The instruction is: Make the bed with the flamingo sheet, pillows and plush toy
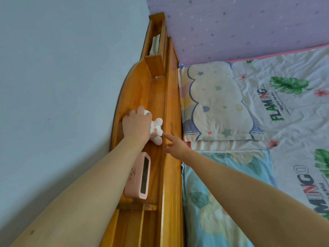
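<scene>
- Step in hand: I judge this the last part of the job, settling the plush toy (156, 129). The flamingo sheet (293, 113) is spread at the right of the frame, and both pillows lie against the headboard.
- My left hand (136, 125) is curled over the toy from above and grips its upper body. The toy sits in the headboard shelf (156, 93), centre-left of the frame.
- My right hand (175, 148) holds nothing. Its forefinger is stretched towards the toy's lower leg, at or just short of it; I cannot tell if it touches.
- Next move, as I judge it: seat or lift the toy without knocking the pink clock (140, 177) just below it in the frame.
- Materials: the toy is soft white pile with pink trim, its limbs rounded. The shelf is glossy, honey-coloured varnished wood. The clock is smooth plastic with rounded corners.
- The cloud-print pillow (213, 102) looks plump, the blue floral pillow (213, 193) flatter, and the sheet is thin cotton, lightly creased.
</scene>
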A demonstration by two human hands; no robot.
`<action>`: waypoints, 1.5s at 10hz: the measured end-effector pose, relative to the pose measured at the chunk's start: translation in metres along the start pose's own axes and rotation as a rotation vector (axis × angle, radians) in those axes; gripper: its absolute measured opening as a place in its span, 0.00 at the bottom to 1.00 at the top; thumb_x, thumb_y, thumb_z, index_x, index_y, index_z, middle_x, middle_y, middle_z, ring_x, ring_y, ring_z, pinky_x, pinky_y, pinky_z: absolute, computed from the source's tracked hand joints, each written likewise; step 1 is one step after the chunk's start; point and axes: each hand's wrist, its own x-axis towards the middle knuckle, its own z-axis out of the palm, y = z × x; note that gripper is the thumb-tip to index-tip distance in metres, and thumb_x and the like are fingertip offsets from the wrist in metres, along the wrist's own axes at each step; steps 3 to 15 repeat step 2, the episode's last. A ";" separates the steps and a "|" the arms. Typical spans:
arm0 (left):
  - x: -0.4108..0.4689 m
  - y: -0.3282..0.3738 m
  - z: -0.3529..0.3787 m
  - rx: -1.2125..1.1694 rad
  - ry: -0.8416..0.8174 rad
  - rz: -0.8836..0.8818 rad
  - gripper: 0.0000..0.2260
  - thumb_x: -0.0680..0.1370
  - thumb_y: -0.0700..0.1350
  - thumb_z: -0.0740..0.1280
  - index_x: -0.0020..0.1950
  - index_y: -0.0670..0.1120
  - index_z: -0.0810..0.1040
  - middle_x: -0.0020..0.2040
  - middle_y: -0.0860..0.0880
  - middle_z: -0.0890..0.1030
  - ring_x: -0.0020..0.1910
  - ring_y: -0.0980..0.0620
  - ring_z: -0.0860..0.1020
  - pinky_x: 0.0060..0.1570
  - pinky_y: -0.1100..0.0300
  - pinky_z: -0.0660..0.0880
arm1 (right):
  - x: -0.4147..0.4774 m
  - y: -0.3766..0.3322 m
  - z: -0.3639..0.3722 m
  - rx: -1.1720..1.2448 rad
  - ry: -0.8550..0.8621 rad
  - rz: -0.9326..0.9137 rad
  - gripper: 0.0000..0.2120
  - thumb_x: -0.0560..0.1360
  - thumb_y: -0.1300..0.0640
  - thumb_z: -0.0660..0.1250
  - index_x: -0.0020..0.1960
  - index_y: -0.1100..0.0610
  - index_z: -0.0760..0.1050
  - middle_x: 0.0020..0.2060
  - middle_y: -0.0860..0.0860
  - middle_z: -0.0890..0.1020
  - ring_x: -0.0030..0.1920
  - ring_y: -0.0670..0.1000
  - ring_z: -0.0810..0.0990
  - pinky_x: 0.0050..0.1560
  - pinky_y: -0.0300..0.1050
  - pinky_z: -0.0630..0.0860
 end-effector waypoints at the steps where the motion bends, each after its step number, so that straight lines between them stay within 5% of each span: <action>1: -0.009 0.002 -0.005 -0.017 0.010 0.007 0.25 0.74 0.55 0.68 0.69 0.50 0.67 0.65 0.45 0.69 0.59 0.46 0.71 0.51 0.59 0.72 | -0.011 -0.002 -0.006 0.006 0.022 -0.010 0.31 0.77 0.67 0.62 0.75 0.48 0.59 0.71 0.51 0.68 0.67 0.53 0.71 0.55 0.44 0.74; 2: -0.016 0.004 -0.009 -0.041 0.012 -0.014 0.23 0.76 0.57 0.66 0.68 0.50 0.69 0.64 0.45 0.71 0.60 0.47 0.71 0.54 0.57 0.71 | -0.021 -0.005 -0.013 0.043 0.071 -0.025 0.27 0.78 0.65 0.62 0.74 0.49 0.62 0.65 0.51 0.74 0.56 0.49 0.75 0.51 0.41 0.75; 15: -0.016 0.004 -0.009 -0.041 0.012 -0.014 0.23 0.76 0.57 0.66 0.68 0.50 0.69 0.64 0.45 0.71 0.60 0.47 0.71 0.54 0.57 0.71 | -0.021 -0.005 -0.013 0.043 0.071 -0.025 0.27 0.78 0.65 0.62 0.74 0.49 0.62 0.65 0.51 0.74 0.56 0.49 0.75 0.51 0.41 0.75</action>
